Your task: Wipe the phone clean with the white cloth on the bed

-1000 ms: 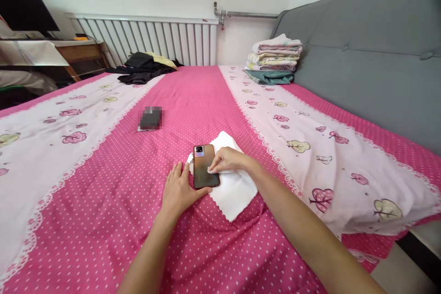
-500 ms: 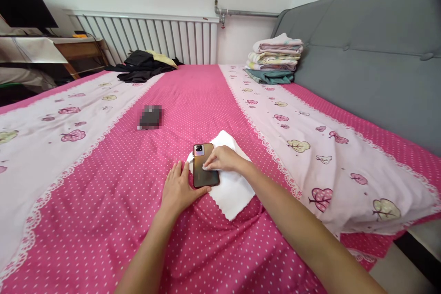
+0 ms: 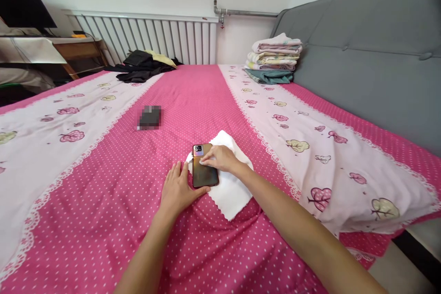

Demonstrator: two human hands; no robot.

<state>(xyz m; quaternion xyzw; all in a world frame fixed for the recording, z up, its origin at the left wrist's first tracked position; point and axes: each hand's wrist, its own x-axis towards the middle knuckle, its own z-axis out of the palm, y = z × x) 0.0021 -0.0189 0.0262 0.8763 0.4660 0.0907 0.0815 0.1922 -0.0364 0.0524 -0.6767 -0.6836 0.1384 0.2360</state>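
A brown phone (image 3: 204,173) lies back side up on a white cloth (image 3: 231,190) spread on the pink dotted bedsheet (image 3: 193,101). My left hand (image 3: 178,190) rests flat on the sheet with its thumb against the phone's near left edge, steadying it. My right hand (image 3: 219,157) presses a pinched fold of the white cloth onto the upper part of the phone, just below the camera block.
A blurred dark object (image 3: 150,117) lies on the sheet further back. Dark clothes (image 3: 139,66) are heaped near the radiator (image 3: 155,36). Folded towels (image 3: 275,57) are stacked against the grey headboard (image 3: 365,50). A wooden desk (image 3: 81,50) stands at the far left.
My right hand has slid the cloth fold up the phone's back, from the middle toward the camera end. The left hand has stayed in place.
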